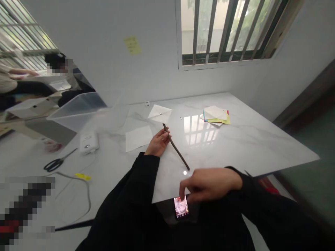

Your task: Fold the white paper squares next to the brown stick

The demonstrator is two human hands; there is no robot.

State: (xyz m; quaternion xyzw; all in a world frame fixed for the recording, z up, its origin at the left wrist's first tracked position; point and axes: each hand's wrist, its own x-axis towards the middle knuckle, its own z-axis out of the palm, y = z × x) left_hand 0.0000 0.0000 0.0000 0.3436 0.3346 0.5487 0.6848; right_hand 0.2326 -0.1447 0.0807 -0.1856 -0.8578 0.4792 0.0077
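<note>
Fingers of the left hand (157, 142) gripped a stick (176, 147) over the surface (261, 139); the right hand (209, 184), holding nothing, touched a phone (181, 207).

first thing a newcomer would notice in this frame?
The left hand holds a thin dark stick slanted over the middle of the white marble table. At the table's near edge, the right hand touches a lit phone with a fingertip. Coloured paper sheets lie stacked further back, below the barred window.
</note>
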